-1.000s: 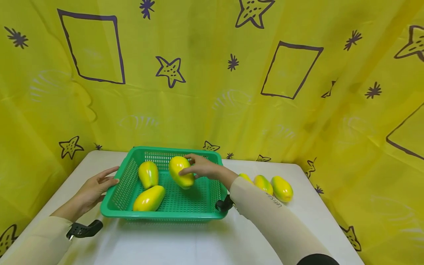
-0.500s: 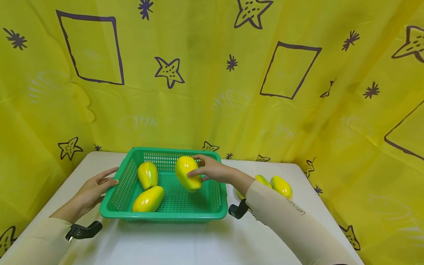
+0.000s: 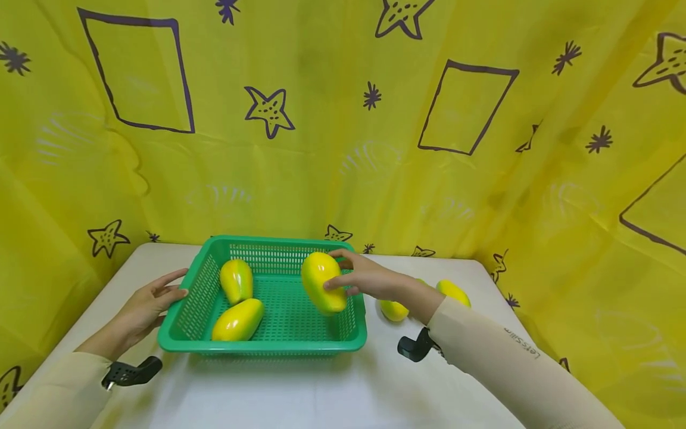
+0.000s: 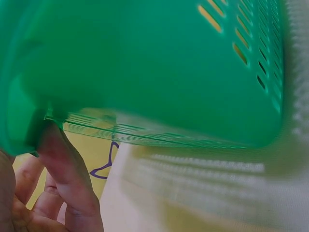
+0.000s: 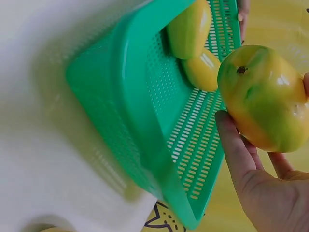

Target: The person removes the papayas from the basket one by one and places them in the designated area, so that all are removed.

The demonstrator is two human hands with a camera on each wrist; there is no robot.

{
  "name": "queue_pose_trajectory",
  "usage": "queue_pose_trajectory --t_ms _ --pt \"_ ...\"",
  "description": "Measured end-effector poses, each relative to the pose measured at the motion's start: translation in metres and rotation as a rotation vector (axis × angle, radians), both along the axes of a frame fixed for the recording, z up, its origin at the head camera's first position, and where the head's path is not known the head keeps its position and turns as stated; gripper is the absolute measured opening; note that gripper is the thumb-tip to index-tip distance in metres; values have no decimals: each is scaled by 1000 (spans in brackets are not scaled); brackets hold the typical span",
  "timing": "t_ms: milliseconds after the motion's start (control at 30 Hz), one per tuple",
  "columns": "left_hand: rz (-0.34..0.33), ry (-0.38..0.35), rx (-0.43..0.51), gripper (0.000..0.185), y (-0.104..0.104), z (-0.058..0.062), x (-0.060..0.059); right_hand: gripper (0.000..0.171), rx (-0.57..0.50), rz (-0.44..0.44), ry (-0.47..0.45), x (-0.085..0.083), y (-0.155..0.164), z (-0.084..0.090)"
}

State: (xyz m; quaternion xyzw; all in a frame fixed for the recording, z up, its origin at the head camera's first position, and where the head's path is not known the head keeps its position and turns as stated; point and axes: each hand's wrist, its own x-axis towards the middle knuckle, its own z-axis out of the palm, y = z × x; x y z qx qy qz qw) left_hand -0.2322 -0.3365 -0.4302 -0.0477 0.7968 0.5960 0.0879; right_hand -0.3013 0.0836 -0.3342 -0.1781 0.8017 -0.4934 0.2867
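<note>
- A yellow mango (image 3: 318,276) is pinched by the right hand (image 3: 372,280) over the right side of the green basket (image 3: 262,345).
- The basket is gripped at its left rim by the left hand (image 3: 140,310).
- Two mangoes (image 3: 237,281) are contained in its left half.
- Other mangoes (image 3: 452,291), partly hidden by the right arm (image 3: 498,345), are supported by the worktop (image 3: 257,396).

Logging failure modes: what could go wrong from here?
The right hand holds a glossy fruit from one side, so it may slip. The fruit looks close to the right wall of the green basket and might knock it. The left hand holds only the left rim, so a knock could shift the basket's right end.
</note>
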Motion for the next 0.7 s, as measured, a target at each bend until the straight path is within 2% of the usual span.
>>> queue_pose_trajectory --t_ms 267,700 --pt "6 -15 6 79 -1 0 -1 77 -69 -15 -101 10 20 5" --pt "3 2 0 80 -1 1 -2 66 -145 -18 -212 27 73 5"
